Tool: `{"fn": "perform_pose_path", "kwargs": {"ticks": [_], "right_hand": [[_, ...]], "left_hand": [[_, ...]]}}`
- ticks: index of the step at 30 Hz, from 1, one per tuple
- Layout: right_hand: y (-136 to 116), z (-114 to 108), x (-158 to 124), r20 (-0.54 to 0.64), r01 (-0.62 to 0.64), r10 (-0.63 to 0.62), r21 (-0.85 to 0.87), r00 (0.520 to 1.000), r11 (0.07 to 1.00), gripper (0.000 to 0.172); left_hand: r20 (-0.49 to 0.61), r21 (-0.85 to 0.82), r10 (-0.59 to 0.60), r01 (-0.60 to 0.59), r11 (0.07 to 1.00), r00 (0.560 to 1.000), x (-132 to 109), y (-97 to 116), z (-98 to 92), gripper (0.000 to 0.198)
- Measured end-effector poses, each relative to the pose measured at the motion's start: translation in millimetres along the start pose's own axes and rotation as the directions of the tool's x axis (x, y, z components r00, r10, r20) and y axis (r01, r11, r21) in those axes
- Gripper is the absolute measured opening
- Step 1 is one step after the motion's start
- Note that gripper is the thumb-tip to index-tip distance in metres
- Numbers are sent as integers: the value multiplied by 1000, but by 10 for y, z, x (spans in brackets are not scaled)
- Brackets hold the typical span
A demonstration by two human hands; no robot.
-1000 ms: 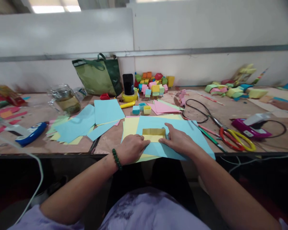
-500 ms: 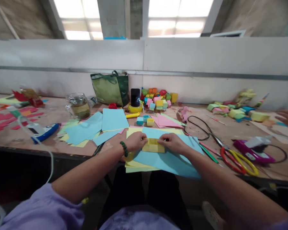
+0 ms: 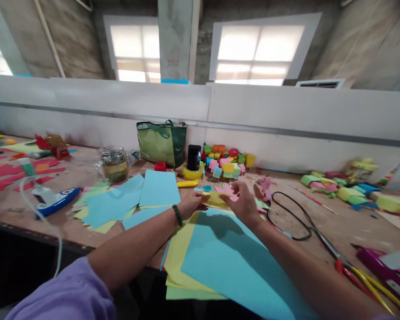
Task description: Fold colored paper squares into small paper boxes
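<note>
A folded piece of yellow paper (image 3: 215,199) is held up above the back edge of the paper stack. My left hand (image 3: 190,206), with a green bead bracelet at its wrist, pinches the paper's left end. My right hand (image 3: 244,205) grips its right end between thumb and fingers, the index finger raised. Beneath my hands lie a large blue sheet (image 3: 233,253) and yellow sheets (image 3: 176,262), sticking out past the table edge. Just behind the held paper, a small blue paper box (image 3: 207,188) is partly hidden.
Left are blue sheets (image 3: 160,189), a glass jar (image 3: 113,164) and a blue glue gun (image 3: 62,201). Behind stand a green bag (image 3: 162,144), a phone (image 3: 194,158) and colourful paper cubes (image 3: 228,169). Right lie a black cable (image 3: 288,200), scissors (image 3: 333,251) and a purple glue gun (image 3: 380,266).
Both hands have lifted the yellow paper off the blue sheet and moved it forward, away from me. The view has tilted up. The blue sheet sits turned at a different angle.
</note>
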State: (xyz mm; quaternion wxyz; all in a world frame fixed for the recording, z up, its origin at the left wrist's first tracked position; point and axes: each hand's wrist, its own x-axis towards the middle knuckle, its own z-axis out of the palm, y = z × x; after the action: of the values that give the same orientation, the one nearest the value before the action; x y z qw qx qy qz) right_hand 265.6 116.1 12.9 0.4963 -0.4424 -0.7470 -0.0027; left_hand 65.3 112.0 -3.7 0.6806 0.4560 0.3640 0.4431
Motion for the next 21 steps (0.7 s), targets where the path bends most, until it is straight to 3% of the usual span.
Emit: {"fn": "perform_pose_path", "kwargs": {"ticks": [3,5,8,11,17,21], "right_hand": [[5,-15,-23,95,150,-138,-132,986,980,35],[-34,-19,-36,179,137,-112,-132,977,982,39],[-87,13,-51,191,-64,70,-35,979,997,36],[-83,59,-54,184,-255,225,158,957,954,42],[-8,113,-68,204,-411,359,380,911,829,49],[12,48,-45,276,-490,407,404,870,772,44]], "left_hand": [[-42,-13,34,-35,999,999,15,-85,3,30],[-40,-16,44,-45,999,998,11,-102,12,32],[-34,-5,57,-58,998,998,4,-105,21,36],[-67,26,81,-80,996,994,4,-103,18,38],[-85,147,178,-164,975,980,-30,-117,52,36],[-112,234,259,-228,945,959,-39,-134,48,30]]}}
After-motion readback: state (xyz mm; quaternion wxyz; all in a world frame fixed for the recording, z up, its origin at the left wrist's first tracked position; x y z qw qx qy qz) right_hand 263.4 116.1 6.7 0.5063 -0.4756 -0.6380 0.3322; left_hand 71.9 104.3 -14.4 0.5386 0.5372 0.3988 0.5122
